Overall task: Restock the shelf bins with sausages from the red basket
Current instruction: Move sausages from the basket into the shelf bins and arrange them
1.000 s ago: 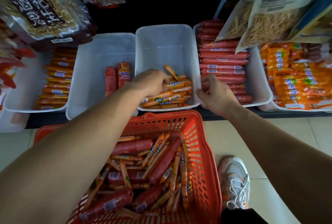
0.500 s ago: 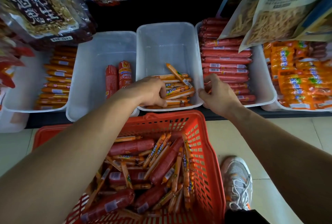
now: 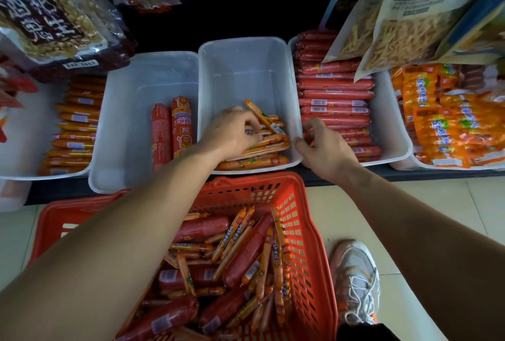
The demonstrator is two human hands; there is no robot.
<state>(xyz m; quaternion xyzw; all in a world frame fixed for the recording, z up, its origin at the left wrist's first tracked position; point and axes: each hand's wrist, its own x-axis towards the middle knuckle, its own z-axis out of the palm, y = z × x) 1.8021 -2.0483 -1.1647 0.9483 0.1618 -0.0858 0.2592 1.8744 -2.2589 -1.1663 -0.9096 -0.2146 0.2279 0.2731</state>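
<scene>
left hand: reaching into the middle bin; fingers curled together, pinching a tilted sausage that pokes up far-right of the knuckles
orange pile: thin sausages lying flat at the bin's near end; partly under the left hand's fingers
right hand: fingers curled, clamped on that bin's right rim; thumb on the inner side, other fingers on the side of the red-sausage bin
red basket: on the floor near the shelf; basket sausages, thick red ones and thin orange ones, jumbled inside, well apart from both hands
shoe: just right of the basket
</scene>
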